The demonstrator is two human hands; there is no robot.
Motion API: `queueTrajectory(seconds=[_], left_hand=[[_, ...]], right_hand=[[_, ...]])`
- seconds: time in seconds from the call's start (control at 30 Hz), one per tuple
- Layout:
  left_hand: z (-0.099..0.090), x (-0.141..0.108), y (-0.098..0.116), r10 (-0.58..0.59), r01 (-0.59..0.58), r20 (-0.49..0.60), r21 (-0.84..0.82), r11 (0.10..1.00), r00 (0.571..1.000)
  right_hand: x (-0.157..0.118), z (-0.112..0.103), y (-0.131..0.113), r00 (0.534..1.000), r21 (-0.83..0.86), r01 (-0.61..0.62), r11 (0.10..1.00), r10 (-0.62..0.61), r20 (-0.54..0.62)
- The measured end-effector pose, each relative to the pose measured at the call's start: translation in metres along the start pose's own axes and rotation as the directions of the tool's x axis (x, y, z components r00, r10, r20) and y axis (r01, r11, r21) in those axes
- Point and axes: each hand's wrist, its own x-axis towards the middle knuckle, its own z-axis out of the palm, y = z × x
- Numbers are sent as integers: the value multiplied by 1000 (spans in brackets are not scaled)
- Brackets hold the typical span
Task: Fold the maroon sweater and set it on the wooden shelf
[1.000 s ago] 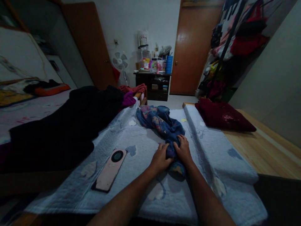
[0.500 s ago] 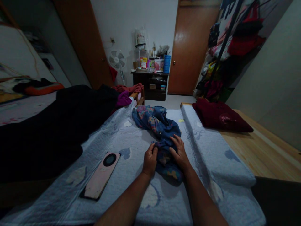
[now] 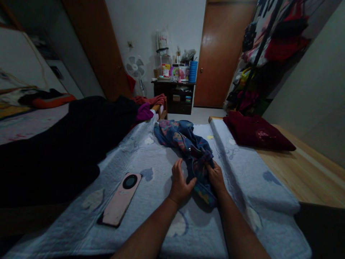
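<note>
A crumpled blue denim garment with a colourful flower print and metal buttons lies on the pale blue quilted bed cover. My right hand grips a bunched part of its near end, fingers curled into the cloth. At the garment's left edge, my left hand has its fingers and thumb apart, the thumb close to the cloth; whether it touches is hard to tell. A pink phone with a round black camera ring lies face down to the left of my hands.
Dark cloth covers the left side. At right, a folded maroon garment rests on a wooden board. Farther back stand a dark cabinet, a white fan and a wooden door. Bags and clothes hang at upper right.
My left hand has let go of the cloth and its fingers have spread. My right hand has moved slightly right and down, with the garment's bunched near end shifting right.
</note>
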Motion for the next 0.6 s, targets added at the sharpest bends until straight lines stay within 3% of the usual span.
queueTrajectory(seconds=[0.13,0.23,0.3,0.43,0.53,0.6], left_hand=[[-6,4,1,-8,4,309,15,1000,951],[-6,2,9,28,14,408,-102,995,913],[-2,-4,14,20,113,453,-264,958,892],[9,-13,17,-132,420,496,-529,738,858],[11,-12,14,-294,569,493,-633,525,819],[6,-7,12,-359,585,462,-654,480,811]], right_hand=[[3,-9,-4,984,112,-135,985,146,-99],[7,-13,0,979,36,-143,989,147,-139],[8,-12,3,990,12,-120,993,120,-71],[6,-4,8,993,38,-18,999,13,117],[3,0,8,992,27,19,999,-22,121],[1,-1,7,995,25,11,1000,-14,95]])
